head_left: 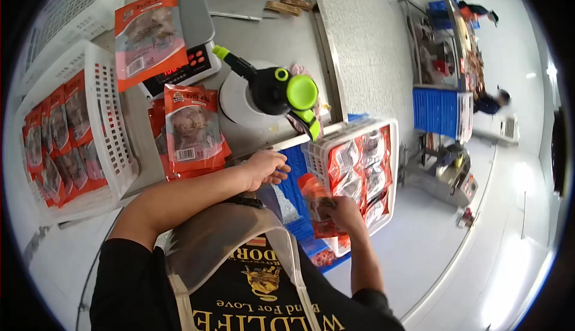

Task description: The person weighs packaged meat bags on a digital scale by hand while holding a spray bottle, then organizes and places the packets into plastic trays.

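My right hand (347, 216) grips a red and clear food packet (321, 206) by its side, at the near edge of a white basket (392, 178). Several similar packets stand in rows inside that basket. My left hand (265, 168) hovers by the table edge, fingers loosely curled, with nothing visible in it. Left of it lies a pile of red packets (193, 128) on the table. Another packet (151, 38) rests on a digital scale (196, 17) with a lit red display.
A white spray bottle with a black and green head (281, 91) stands near the table edge. At the left, a white basket (111, 121) holds more packets. Brown strips (284, 2) lie farther back. Blue crates (293, 178) sit beneath the basket; people work in the background.
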`<state>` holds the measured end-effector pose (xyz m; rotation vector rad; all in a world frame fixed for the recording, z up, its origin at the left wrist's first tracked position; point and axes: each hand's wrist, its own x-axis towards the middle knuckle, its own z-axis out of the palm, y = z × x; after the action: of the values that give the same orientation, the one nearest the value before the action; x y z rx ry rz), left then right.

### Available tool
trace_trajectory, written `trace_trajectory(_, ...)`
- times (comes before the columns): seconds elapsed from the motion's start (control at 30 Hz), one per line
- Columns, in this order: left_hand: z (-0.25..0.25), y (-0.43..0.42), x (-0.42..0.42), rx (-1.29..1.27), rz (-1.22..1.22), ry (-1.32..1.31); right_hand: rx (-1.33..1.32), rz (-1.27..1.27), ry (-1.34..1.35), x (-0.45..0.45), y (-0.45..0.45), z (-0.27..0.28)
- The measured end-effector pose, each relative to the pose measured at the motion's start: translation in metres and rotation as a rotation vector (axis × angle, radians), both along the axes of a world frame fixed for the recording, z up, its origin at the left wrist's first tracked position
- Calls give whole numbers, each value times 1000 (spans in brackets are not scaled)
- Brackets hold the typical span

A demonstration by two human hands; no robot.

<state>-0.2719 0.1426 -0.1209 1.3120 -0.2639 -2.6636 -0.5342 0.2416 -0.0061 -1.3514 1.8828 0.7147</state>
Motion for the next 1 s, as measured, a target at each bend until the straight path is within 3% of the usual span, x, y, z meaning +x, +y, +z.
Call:
trace_trajectory(0.03,-5,2,0,10,31,-28,-280,-233,-103,28,-30,49)
trace_trajectory(0.07,-18,10,-4,21,23,-32,-551,-489,-250,3,-19,42)
trace_trajectory(0.1,-28,13,-6,14,-2,-33,-538,-530,-242,0,13,36)
trace_trajectory(0.17,-6,3,0,-26,-38,3,-296,-153,89,25,-7,25)
trace_trajectory(0.23,5,2,4,-66,-78,31,-59,49,-63,20,32,-22)
trace_trajectory(0.3,18,-7,15,-101,-64,-3,-411,-172,-132,14,1,13)
trace_trajectory(0.33,-10,5,5,-39,23,-26,-532,-637,-326,41,-20,46)
trace_trajectory(0.37,-36,16,-1,-47,38,-1,-505,-690,-303,48,11,51)
trace_trajectory(0.43,0,7,7,-109,-91,3,-115,-15,99,40,0,10)
trace_trajectory(0.5,2,4,13,-142,-137,24,-46,262,-62,-31,103,-109)
trace_trajectory(0.57,7,-4,25,-185,-126,-61,-177,-66,-41,13,31,-30)
trace_trajectory(0.6,-6,3,22,-169,-67,-87,-166,-53,-65,42,0,20)
trace_trajectory(0.73,13,4,33,-292,-144,25,-414,-42,-227,89,-34,86)
trace_trajectory(0.8,18,5,58,-362,-112,73,-516,-68,-345,108,-33,88)
trace_trajectory(0.87,38,1,92,-566,-24,281,-568,19,-483,126,-41,82)
trace_trajectory(0.93,48,-1,121,-659,-47,220,-610,19,-625,159,-56,80)
trace_trajectory(1.0,91,-11,156,-864,180,172,-657,47,-732,188,-72,68)
